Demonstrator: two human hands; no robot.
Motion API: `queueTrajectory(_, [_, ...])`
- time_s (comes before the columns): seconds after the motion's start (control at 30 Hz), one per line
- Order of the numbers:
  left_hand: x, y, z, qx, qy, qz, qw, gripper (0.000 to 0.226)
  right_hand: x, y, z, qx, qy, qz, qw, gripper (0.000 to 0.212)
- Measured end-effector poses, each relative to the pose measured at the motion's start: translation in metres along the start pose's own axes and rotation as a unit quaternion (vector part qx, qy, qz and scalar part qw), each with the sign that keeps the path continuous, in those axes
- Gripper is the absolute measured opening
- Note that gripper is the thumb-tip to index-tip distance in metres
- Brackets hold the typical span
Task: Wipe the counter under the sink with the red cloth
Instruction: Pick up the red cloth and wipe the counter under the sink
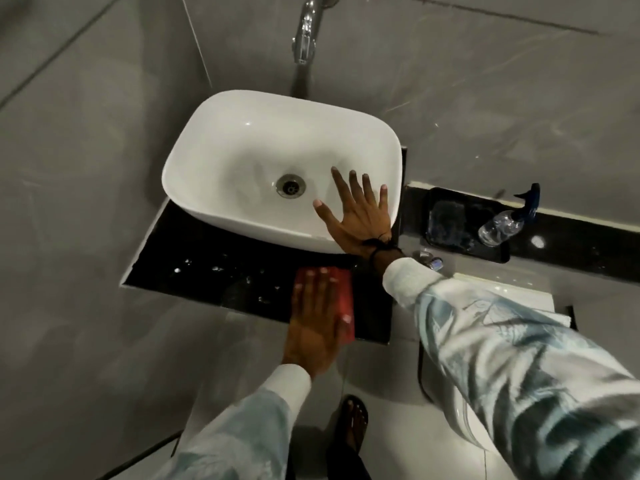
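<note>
A white basin sink (249, 140) stands on a black glossy counter (194, 268). The red cloth (343, 292) lies flat on the counter's front right part, just below the sink's front rim. My left hand (315, 320) presses down on the cloth with fingers stretched out flat, covering most of it. My right hand (356, 216) rests with fingers spread on the sink's front right rim and inner wall, holding nothing. Water drops glint on the bare counter to the left of the cloth.
A chrome tap (306, 32) hangs above the sink from the grey tiled wall. To the right, a clear spray bottle (505, 223) lies beside a black tray (450, 220) on a dark ledge. A sandalled foot (353, 424) shows on the floor below.
</note>
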State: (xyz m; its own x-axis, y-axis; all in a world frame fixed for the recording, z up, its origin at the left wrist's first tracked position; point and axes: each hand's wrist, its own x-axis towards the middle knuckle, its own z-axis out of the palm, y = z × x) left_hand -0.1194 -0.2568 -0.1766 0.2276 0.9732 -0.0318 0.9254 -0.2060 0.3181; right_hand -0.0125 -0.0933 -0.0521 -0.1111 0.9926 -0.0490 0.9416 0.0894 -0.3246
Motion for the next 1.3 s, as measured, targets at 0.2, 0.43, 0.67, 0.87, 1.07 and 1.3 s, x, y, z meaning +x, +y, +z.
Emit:
queueTrajectory(0.2, [0.014,-0.067,-0.015,0.053,-0.015,0.077,0.995,0.068,0.002,-0.017,0.016,-0.035,-0.011,0.037,0.999,0.084])
queueTrajectory(0.43, [0.001,-0.175,-0.058,0.075,0.013,-0.130,0.989,0.073,0.004,-0.021,0.020,-0.071,-0.020,0.076,0.994,0.088])
queueTrajectory(0.67, [0.009,-0.186,-0.073,0.077,-0.023,0.083,0.993,0.070,0.002,-0.025,0.016,-0.086,-0.023,0.109,0.990,0.088])
queueTrajectory(0.87, [-0.018,-0.235,-0.089,0.030,0.040,-0.289,0.956,0.073,0.000,-0.030,0.013,-0.098,-0.035,0.117,0.988,0.087])
queueTrajectory(1.07, [-0.040,-0.175,-0.068,-0.015,0.024,-0.265,0.964,0.073,-0.003,-0.034,0.008,-0.095,-0.050,0.123,0.987,0.086])
queueTrajectory(1.3, [-0.029,-0.215,-0.076,0.004,0.068,-0.336,0.940,0.070,-0.002,-0.034,0.009,-0.099,-0.034,0.120,0.987,0.086])
